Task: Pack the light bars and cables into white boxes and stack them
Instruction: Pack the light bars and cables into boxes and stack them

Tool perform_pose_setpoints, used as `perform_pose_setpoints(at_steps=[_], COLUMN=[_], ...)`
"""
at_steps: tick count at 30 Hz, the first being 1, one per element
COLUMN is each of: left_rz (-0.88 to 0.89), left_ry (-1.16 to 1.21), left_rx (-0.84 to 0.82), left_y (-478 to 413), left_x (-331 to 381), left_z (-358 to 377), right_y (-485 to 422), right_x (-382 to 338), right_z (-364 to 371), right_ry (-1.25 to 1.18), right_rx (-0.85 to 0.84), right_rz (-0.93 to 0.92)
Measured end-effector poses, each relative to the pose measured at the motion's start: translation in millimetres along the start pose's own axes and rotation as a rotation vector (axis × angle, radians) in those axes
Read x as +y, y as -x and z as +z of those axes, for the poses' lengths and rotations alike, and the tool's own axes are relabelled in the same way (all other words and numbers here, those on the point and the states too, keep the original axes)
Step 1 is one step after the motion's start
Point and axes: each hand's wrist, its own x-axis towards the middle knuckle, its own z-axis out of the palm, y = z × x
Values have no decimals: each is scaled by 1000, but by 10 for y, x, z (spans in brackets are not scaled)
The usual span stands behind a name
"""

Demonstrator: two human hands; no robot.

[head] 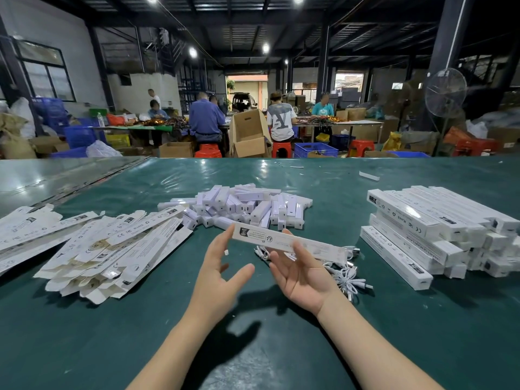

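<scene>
A long white box with a printed label hangs level above the green table. My right hand is palm-up beneath its middle and pinches it, thumb in front and fingers behind. My left hand is spread, with its fingertips at the box's left end. Loose white cables lie under and to the right of the box. A heap of short white light bars sits behind the hands. Flat unfolded white boxes lie in a pile at the left. Packed white boxes are stacked at the right.
A small white strip and a few scraps lie on the far part of the table. Beyond its far edge, people sit at other tables among cardboard cartons, blue crates and red stools. A standing fan is at the back right.
</scene>
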Motion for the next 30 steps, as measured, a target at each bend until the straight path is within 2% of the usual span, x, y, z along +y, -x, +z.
perform_pose_setpoints(at_steps=[3, 7, 10, 13, 15, 17, 18, 20, 22, 23, 24, 27, 30], left_rz=[-59, -171, -329, -395, -512, -588, -596, -600, -602, -602, -603, -652, -676], left_ry=[32, 280, 657, 975, 1056, 1037, 1046, 1106, 1182, 1227, 1261, 1284, 1238], left_rx=[-103, -193, -143, -55, -45, -15, 11, 122, 291, 365, 420, 490, 488], left_y=[16, -5, -39, -59, -46, -57, -71, -117, -169, -186, -201, -200, -193], left_x=[12, 29, 50, 69, 88, 62, 44, 27, -10, -27, -46, -58, -33], left_z=[31, 41, -4, 21, 74, 111, 111, 67, -44, -106, -157, -208, -150], right_y=[22, 50, 27, 42, 32, -1, -24, -103, -235, -298, -366, -584, -750], right_x=[-15, 27, 163, 389, 521, 544, 525, 448, 371, 332, 292, 207, 156], right_z=[10, 69, 158, 297, 376, 445, 462, 435, 318, 270, 230, 123, 92], right_ry=[-30, -26, 162, 404, 590, 709, 800, 1195, 1698, 1870, 1983, 2319, 2434], right_rx=[26, 38, 141, 35, 3, 31, 28, 40, 201, 290, 348, 418, 422], right_rz=[20, 95, -22, -82, -73, -96, -125, -257, -488, -562, -558, -332, -170])
